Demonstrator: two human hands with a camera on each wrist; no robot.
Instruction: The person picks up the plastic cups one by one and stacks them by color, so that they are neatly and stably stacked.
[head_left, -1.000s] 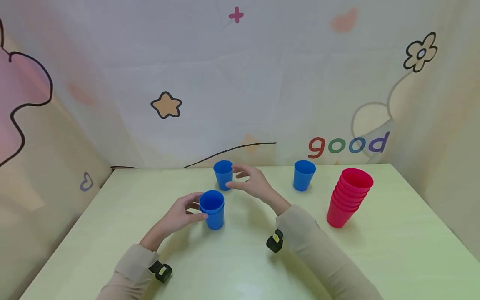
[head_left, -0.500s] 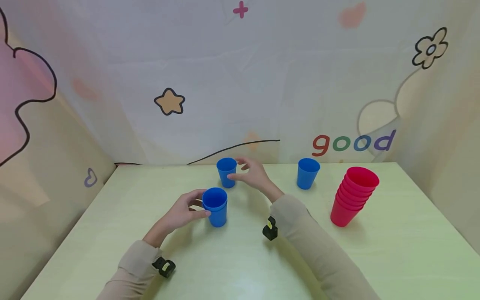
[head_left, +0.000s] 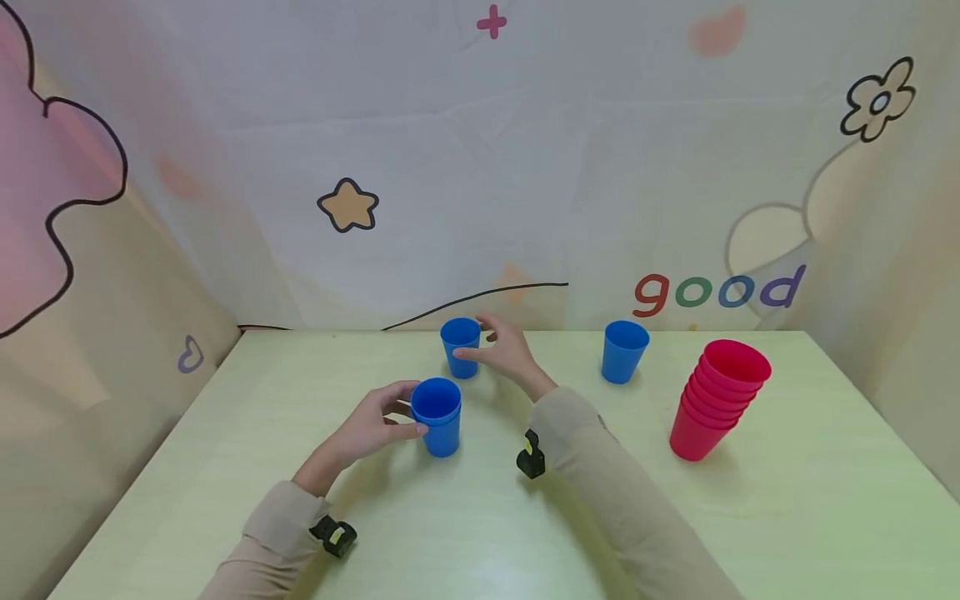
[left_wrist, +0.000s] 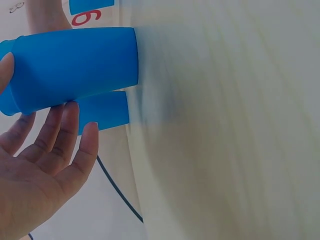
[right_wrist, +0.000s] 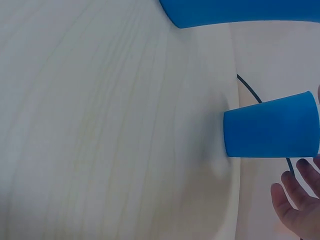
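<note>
Two nested blue cups (head_left: 441, 433) stand upright near the middle of the table. My left hand (head_left: 375, 427) holds them near the rim, thumb in front and fingers curved around the left side. In the left wrist view, fingertips of the left hand (left_wrist: 50, 165) meet the side of the nested blue cups (left_wrist: 80, 62). A single blue cup (head_left: 457, 340) stands just behind them. My right hand (head_left: 507, 348) is at its right side, thumb across the front and index finger at the rim. Part of the right hand (right_wrist: 305, 205) shows below the single cup (right_wrist: 275, 127) in the right wrist view.
Another blue cup (head_left: 624, 354) stands alone at the back right. A leaning-looking stack of several red cups (head_left: 701, 425) is to the right of it and closer. A printed cloth (head_left: 450, 167) hangs behind the table (head_left: 480, 533).
The head view has shifted slightly, so everything sits a little further right. My right hand has closed in on the single blue cup. The left hand keeps its hold on the nested cups.
</note>
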